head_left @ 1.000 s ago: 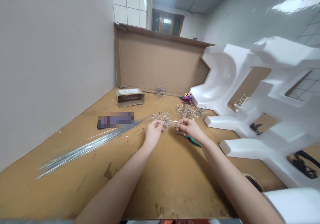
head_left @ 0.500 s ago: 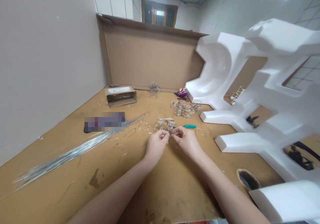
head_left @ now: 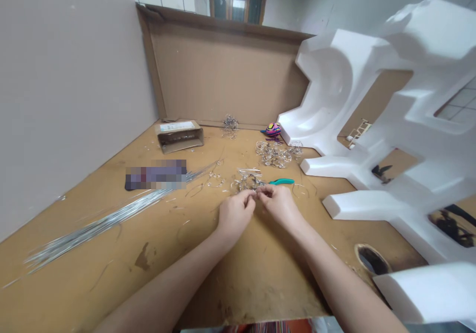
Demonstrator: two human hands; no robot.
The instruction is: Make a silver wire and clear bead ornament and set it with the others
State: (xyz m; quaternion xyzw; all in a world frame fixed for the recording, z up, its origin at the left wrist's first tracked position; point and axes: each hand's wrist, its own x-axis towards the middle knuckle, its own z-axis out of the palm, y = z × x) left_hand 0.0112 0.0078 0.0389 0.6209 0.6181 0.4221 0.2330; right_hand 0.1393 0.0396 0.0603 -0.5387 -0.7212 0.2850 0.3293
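Observation:
My left hand [head_left: 237, 210] and my right hand [head_left: 278, 203] meet fingertip to fingertip over the middle of the table. Both are closed in a pinch. Whatever lies between the fingers is too small to make out. Just beyond them is a small heap of bent wire pieces [head_left: 246, 180]. A tool with a teal handle [head_left: 281, 181], its head partly hidden, rests behind my right hand. To the left, a long bundle of straight silvery wires [head_left: 122, 217] lies slantwise on the table.
A larger pile of bent wire [head_left: 274, 154] lies farther back, near a colourful patterned object [head_left: 272, 130]. An open cardboard box [head_left: 181, 138] stands back left, with a blurred purple object [head_left: 156, 174] before it. White foam packaging [head_left: 357, 206] lines the right side, near a round hole [head_left: 372, 259].
The view has tipped slightly downward, so the scene sits higher in the picture. My hands stay pinched together, with small shifts of the fingers. More of the teal handle shows.

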